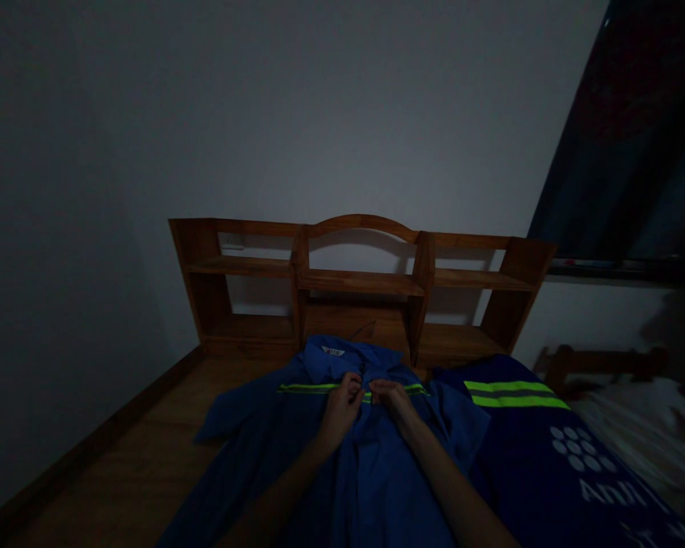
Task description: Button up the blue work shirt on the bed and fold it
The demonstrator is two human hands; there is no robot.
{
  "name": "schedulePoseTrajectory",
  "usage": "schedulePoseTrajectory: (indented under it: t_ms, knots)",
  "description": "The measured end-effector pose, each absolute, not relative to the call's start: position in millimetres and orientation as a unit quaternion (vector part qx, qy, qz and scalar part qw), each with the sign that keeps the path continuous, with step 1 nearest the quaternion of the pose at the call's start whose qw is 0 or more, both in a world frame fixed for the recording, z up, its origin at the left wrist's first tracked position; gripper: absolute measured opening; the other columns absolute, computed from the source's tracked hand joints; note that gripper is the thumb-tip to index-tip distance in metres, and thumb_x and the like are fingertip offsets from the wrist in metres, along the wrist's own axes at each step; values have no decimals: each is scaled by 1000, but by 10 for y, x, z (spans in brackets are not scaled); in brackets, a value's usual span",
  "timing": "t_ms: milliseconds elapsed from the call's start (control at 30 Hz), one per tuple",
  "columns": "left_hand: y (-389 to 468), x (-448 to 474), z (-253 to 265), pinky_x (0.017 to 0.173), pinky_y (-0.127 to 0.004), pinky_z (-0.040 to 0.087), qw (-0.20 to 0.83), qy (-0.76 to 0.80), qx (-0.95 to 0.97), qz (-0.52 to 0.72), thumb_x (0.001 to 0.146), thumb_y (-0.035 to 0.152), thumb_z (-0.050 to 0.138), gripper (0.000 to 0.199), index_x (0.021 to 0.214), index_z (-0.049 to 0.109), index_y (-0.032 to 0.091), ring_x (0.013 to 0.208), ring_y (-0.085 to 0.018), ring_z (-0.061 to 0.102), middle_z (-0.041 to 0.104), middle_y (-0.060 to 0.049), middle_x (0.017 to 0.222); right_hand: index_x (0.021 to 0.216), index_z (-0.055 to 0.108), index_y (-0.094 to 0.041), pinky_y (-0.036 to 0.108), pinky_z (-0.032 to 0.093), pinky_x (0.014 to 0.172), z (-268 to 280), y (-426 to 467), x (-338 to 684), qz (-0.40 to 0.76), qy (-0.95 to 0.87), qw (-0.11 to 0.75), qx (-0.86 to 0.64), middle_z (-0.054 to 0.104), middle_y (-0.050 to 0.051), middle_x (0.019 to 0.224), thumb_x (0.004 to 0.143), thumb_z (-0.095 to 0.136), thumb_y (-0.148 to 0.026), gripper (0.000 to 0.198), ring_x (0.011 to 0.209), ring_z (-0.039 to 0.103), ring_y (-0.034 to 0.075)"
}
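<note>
A blue work shirt with thin yellow-green stripes across the chest lies spread out, its collar and white label at the far end. Both of my hands are at its front opening, just below the collar. The fingers of my left hand are pinched on the shirt's left front edge. Close beside it, my right hand pinches the opposite edge. Only a small gap separates the fingertips. Whether a button or other fastener sits between them is too dark and small to make out.
The shirt rests on a wooden desktop. Behind it stands a wooden shelf unit against the white wall. A dark blue garment with yellow-green bands and white lettering lies at the right. Farther right are pale bedding and a dark window.
</note>
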State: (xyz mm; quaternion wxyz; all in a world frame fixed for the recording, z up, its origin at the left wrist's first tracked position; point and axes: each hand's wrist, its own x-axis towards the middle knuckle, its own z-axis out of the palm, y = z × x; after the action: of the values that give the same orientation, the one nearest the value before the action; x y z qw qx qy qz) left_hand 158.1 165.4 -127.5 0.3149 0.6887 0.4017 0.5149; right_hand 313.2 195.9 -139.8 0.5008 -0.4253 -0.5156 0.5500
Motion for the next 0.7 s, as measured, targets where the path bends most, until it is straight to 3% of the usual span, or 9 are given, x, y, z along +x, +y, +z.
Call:
schedulePoseTrajectory:
  t_ms: [267, 467, 567, 700]
  knots:
    - [1738, 1529, -1360, 66, -22, 47, 249, 478, 667, 514, 78, 25, 51, 10, 85, 55, 19, 71, -13, 62, 61, 0, 74, 75, 67, -12, 24, 41, 57, -1448, 1918, 3056, 507, -539, 513, -434, 59, 3, 57, 67, 64, -40, 29, 53, 53, 14]
    - [1957, 1362, -1534, 35, -20, 37, 372, 509, 611, 480, 82, 39, 43, 22, 85, 49, 18, 40, -12, 52, 52, 3, 59, 89, 66, -15, 29, 42, 71, -1092, 1627, 3024, 365, -619, 533, -446, 64, 7, 78, 78, 56, -35, 25, 74, 58, 19]
    - [2057, 1298, -1620, 37, -18, 39, 373, 510, 605, 485, 82, 39, 44, 21, 86, 45, 19, 44, -12, 53, 50, 4, 58, 87, 65, -20, 27, 39, 80, -851, 1197, 2985, 222, -739, 456, -443, 62, 4, 90, 84, 49, -26, 18, 87, 56, 18]
    - [2109, 1282, -1631, 42, -21, 45, 419, 494, 569, 507, 85, 49, 37, 30, 95, 38, 21, 51, -12, 57, 56, 1, 73, 84, 63, -21, 22, 39, 75, -952, 623, 2889, 125, -812, 331, -464, 59, 2, 88, 83, 42, -10, 23, 83, 56, 14]
